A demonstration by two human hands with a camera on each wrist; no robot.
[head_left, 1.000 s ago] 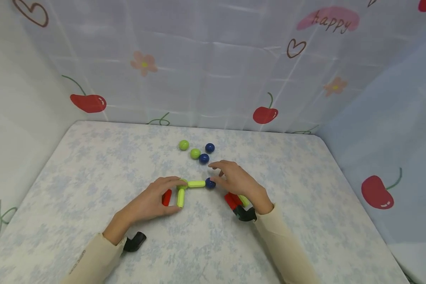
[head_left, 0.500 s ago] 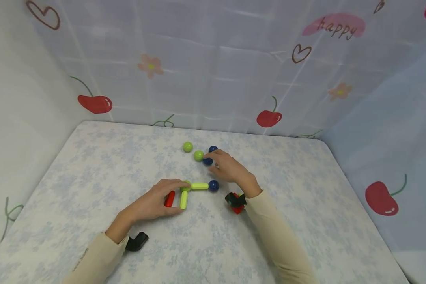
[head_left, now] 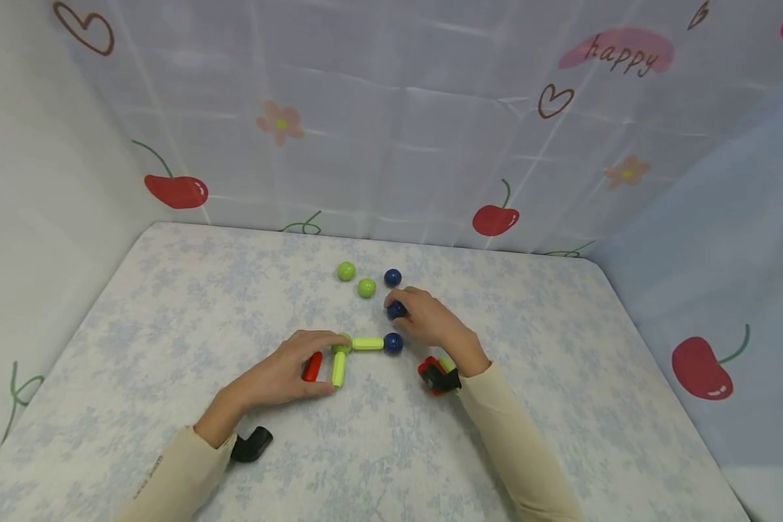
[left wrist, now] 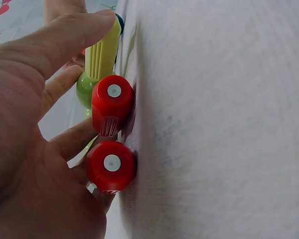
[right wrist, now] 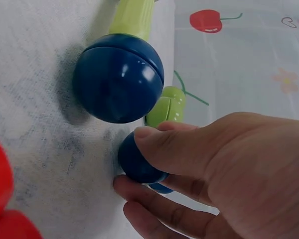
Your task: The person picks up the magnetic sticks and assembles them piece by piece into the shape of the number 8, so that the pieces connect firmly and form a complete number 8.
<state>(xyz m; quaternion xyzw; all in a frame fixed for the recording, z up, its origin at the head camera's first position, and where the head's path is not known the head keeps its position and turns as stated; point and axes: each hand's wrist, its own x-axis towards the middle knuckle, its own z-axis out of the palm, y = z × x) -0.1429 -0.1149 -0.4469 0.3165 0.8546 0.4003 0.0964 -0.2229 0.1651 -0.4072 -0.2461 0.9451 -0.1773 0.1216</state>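
Head: right grip point(head_left: 427, 320) pinches unjoined blue ball point(head_left: 396, 310), loose green balls point(head_left: 366, 288) beyond; left wrist: left grip point(left wrist: 27, 144) holds ball-joined lime rod point(left wrist: 100, 56), bare-ended red rods point(left wrist: 112, 169) beside; right wrist: second blue ball point(right wrist: 118, 78) already on second lime rod point(right wrist: 132, 20), near right grip.

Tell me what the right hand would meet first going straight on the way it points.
Probably the nearer loose green ball, just past the blue ball the right hand pinches, though depth is hard to judge.
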